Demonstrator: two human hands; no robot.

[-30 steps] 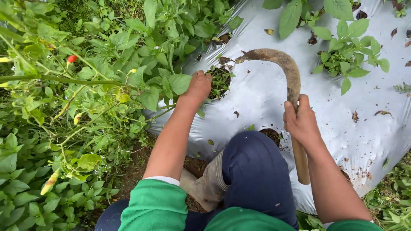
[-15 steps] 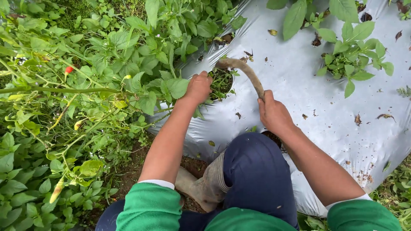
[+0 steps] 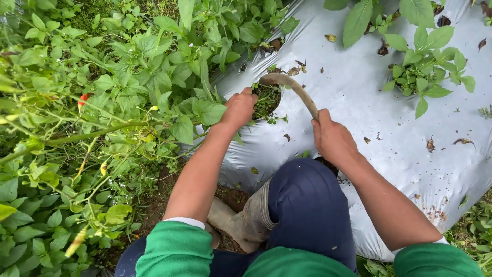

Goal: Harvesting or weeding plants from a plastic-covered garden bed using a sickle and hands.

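My right hand (image 3: 333,138) grips the handle of a rusty curved sickle (image 3: 292,87). Its blade arcs left over a round hole (image 3: 267,100) in the silver plastic mulch sheet (image 3: 359,102), where small weeds grow. My left hand (image 3: 238,109) is closed on the weeds at the hole's left edge, next to the sickle's tip. My bent knee in dark blue trousers (image 3: 307,205) and a muddy rubber boot (image 3: 243,220) sit just below both hands.
Dense green plants (image 3: 102,102) with a red chilli (image 3: 82,100) and yellowish pods fill the left side. Another leafy plant (image 3: 425,72) grows from a hole at the upper right of the sheet. Bare soil (image 3: 164,200) shows beside my boot.
My right hand swung the sickle from the right down and left, so its blade now reaches over the weed hole. My left hand stayed gripping the weeds.
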